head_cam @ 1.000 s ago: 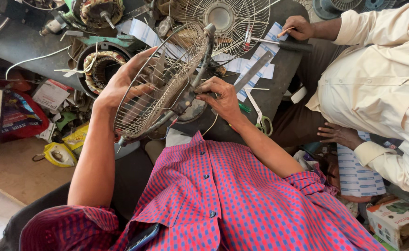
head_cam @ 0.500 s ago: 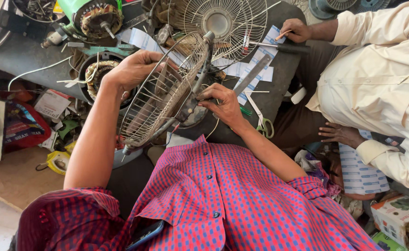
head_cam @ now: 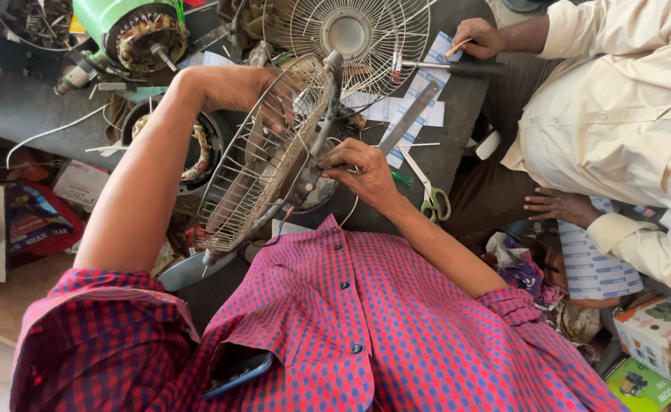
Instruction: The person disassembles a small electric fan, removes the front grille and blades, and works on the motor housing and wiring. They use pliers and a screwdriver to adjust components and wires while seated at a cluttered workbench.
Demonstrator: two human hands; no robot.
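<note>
The dark grey worktop [head_cam: 23, 114] fills the upper part of the view, crowded with fan parts. A co-worker in a cream shirt [head_cam: 618, 99] sits at three o'clock, one of that person's hands [head_cam: 479, 37] holding a pen over a slip of paper at one o'clock, the other [head_cam: 560, 206] resting on a knee.

The wire fan guard [head_cam: 259, 168] stands tilted on edge in the middle of the view, just above the person's red checked shirt [head_cam: 335, 328]. It runs from about seven o'clock up to twelve o'clock, between the two hands. The left hand [head_cam: 248, 91] lies at eleven o'clock from the guard's centre, its fingers curled over the top rim and through the wires, gripping the guard. The right hand [head_cam: 362, 168] sits at three o'clock from the guard's centre, fingers pinched closed against the rim and hub; whether it holds a small tool there I cannot tell.

A second round guard [head_cam: 351, 38] lies flat at twelve o'clock. A green motor [head_cam: 133, 30] with copper windings stands at eleven o'clock. A metal ruler [head_cam: 412, 114] lies near the right hand, and green-handled scissors [head_cam: 433, 200] lie just beside that wrist.
</note>
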